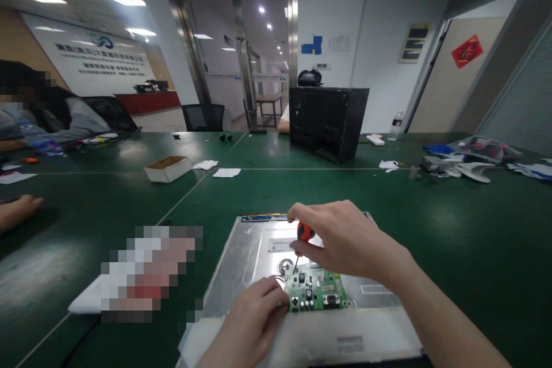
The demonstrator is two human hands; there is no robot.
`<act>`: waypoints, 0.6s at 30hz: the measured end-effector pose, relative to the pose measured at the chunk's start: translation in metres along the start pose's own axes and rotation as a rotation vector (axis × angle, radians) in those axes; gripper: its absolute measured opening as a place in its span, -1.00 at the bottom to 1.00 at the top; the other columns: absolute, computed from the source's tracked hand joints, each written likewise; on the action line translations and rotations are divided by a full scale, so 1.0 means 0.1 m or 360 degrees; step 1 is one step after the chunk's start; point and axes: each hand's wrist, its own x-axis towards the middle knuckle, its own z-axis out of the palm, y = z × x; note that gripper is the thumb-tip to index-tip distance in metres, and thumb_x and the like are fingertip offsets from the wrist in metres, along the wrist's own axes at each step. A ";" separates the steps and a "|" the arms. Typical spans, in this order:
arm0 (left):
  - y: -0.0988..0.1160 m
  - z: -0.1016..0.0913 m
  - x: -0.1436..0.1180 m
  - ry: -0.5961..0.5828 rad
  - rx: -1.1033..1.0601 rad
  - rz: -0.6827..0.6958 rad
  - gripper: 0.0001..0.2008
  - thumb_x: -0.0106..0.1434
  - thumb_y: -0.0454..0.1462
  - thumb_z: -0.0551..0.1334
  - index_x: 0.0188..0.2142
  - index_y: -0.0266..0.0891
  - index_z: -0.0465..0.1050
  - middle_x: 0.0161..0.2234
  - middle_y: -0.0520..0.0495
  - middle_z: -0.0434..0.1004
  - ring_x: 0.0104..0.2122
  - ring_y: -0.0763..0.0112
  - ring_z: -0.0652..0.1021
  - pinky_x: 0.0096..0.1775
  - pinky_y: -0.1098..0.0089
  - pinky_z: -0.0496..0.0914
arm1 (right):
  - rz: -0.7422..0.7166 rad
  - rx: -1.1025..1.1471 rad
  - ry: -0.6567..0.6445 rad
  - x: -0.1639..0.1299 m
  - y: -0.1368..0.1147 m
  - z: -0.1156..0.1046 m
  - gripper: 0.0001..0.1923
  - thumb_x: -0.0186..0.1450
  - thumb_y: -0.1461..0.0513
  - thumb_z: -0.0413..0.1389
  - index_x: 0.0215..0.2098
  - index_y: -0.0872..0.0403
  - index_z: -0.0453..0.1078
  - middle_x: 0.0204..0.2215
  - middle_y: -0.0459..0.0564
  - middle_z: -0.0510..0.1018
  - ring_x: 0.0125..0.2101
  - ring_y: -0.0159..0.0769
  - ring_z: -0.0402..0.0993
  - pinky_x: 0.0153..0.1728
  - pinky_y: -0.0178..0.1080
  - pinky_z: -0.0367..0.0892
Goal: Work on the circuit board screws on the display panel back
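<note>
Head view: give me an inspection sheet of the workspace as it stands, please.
Surface: green table, with pale seam lines.
Job's things: green circuit board on a metal panel; red-and-black screwdriver, tip at the board's upper-left corner; contact with a screw can't be told.
Clutter: white-sided box, paper, bottle, bagged items; a partly blurred white item on the left.
Hands: right hand grips the screwdriver; left hand at the board's left edge.
Cables: black cable at lower left; its ends can't be seen.
Surroundings: black case, glass doors, another person's hand at far left.
</note>
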 end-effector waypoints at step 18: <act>-0.10 0.13 -0.06 0.0123 -0.0038 0.0034 -0.80 0.28 -0.39 0.05 -0.27 -0.13 0.43 -0.31 -0.10 0.50 -0.30 0.27 0.51 -0.30 0.39 0.37 | -0.0140 0.0001 -0.0111 -0.01 -0.04 0.00 -0.79 0.27 0.19 0.18 -0.15 0.03 0.32 -0.33 -0.11 0.61 -0.42 -0.32 0.49 -0.54 -0.27 -0.03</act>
